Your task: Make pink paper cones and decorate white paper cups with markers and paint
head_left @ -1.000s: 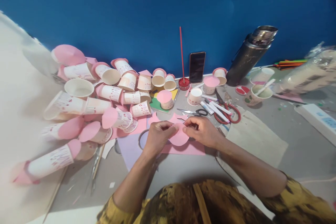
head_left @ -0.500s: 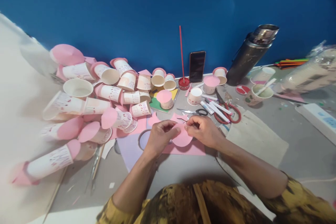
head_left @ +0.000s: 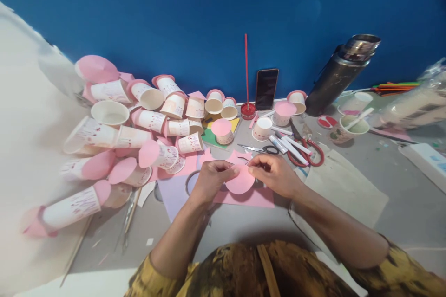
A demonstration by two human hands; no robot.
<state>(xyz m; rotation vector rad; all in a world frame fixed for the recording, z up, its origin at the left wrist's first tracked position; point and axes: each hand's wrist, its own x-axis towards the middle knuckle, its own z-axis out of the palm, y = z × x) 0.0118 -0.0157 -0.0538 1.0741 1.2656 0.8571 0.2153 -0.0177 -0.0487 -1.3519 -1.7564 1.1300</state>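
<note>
A round pink paper disc [head_left: 239,182] is pinched between both my hands above the table. My left hand [head_left: 211,178] grips its left edge with closed fingers. My right hand [head_left: 274,174] pinches its right upper edge. Under the disc lie a pink paper sheet [head_left: 256,197] and a lilac sheet [head_left: 172,195] with a round hole cut in it. Small black-handled scissors [head_left: 261,149] lie just beyond my right hand.
A heap of paper cups [head_left: 139,125], many capped with pink discs, fills the left. A phone [head_left: 266,88] leans on the blue wall beside a red stick in a red base [head_left: 247,110]. Red-handled scissors [head_left: 308,151], white tubes [head_left: 289,144], a steel flask [head_left: 343,72] and a cloth [head_left: 343,185] sit right.
My hands keep working the disc's upper edge, with my fingers shifting slightly. The camera has panned a little, so everything sits slightly further right.
</note>
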